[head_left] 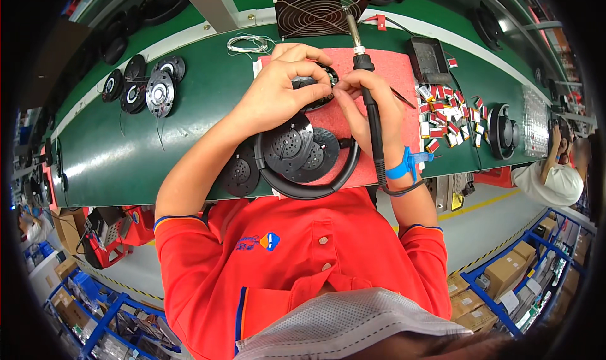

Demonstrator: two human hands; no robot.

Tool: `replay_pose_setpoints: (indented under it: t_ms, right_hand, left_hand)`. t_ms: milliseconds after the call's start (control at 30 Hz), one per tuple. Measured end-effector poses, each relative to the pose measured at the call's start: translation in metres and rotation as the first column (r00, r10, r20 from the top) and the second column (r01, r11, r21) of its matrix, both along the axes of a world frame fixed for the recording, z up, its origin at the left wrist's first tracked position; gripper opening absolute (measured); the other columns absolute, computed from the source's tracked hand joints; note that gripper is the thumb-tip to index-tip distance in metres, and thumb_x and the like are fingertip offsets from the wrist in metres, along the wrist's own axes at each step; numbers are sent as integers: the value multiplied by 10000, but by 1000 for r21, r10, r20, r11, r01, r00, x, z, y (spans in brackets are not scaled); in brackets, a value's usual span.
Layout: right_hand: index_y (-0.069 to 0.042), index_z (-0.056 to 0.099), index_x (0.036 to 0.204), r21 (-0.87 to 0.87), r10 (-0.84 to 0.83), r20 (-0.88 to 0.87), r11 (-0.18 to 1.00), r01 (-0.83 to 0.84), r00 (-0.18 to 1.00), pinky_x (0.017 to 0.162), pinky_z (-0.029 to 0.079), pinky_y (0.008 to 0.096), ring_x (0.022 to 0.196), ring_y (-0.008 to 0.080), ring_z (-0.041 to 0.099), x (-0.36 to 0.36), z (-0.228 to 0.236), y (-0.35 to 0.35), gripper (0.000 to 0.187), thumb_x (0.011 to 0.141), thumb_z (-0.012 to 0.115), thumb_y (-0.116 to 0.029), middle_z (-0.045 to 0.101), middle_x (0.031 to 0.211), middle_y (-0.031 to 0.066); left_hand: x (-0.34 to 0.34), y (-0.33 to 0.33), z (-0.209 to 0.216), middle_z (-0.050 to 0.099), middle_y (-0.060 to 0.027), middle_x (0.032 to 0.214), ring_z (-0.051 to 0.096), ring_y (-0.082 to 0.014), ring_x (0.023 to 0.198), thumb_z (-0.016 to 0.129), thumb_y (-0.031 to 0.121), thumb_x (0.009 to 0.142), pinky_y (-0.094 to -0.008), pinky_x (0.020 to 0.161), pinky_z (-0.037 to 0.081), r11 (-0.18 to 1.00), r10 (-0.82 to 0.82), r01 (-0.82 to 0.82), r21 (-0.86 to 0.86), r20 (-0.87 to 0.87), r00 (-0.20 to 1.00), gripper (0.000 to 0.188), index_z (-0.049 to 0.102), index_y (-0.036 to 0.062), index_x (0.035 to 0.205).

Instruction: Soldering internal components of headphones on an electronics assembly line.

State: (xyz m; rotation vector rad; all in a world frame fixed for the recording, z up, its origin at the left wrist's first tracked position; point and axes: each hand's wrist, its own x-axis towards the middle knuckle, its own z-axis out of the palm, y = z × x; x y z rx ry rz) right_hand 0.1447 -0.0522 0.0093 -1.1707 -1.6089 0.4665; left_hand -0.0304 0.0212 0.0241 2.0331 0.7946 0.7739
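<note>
My left hand (284,88) is closed on a black headphone ear cup (325,101) with a bit of green circuit board showing inside. Its thumb and forefinger meet at the cup's right side. A soldering iron (372,117) lies in my right hand (379,101), its metal tip pointing away from me. The right fingertips come together beside the left ones; anything tiny between them cannot be made out. Below the hands, a curved black headband (315,191) lies on the pink foam mat (394,70), around round black perforated plates (287,142).
A fan with a wire guard (322,16) stands behind the mat. At right are a black tray (429,60), a pile of small red-and-white battery packs (451,114) and another headphone (502,133). Speaker discs (161,94) and a coil of white wire (249,43) lie at left.
</note>
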Motion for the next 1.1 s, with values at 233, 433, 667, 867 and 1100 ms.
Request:
replay_pose_setpoints:
  t_ms: [233,433,667,867,1100]
  right_hand:
    - [-21,579,1003,38,29,-6,999,-29,1000,661,503,253,727,121,611,-5,-6,1,276,765,675,81,624,863,67]
    - [-30,590,976,199,-41,191,980,2,981,620,499,299,688,213,615,0,-12,2,303,720,682,102,621,819,99]
    - [-7,618,977,115,-30,-1,993,30,1000,641,482,278,668,173,579,13,6,-12,93,891,583,-12,611,755,88]
    - [0,645,939,320,-23,134,947,-21,991,519,312,287,572,160,418,23,6,-13,331,937,548,-317,465,636,49]
    - [5,647,751,240,13,102,970,-38,995,484,309,296,513,168,431,24,6,-18,299,923,529,-209,507,572,58]
  left_hand:
    - [4,-1,2,635,-45,1057,493,-249,1082,671,104,761,-367,961,369,981,-23,11,194,57,998,69,661,40,786]
    - [1,4,-18,643,-39,1084,509,-235,1072,676,101,746,-341,960,372,979,141,-135,152,-27,990,76,670,33,778]
    - [2,11,-33,652,-50,1003,507,-267,1022,674,100,695,-353,920,412,978,183,-173,113,-85,979,69,695,35,702]
    - [2,11,-33,654,-48,992,509,-266,1014,675,100,695,-350,922,413,982,171,-160,103,-112,979,71,702,38,714]
    - [3,11,-34,654,-39,990,507,-265,1003,676,104,693,-352,920,407,981,180,-170,91,-115,977,67,700,44,712]
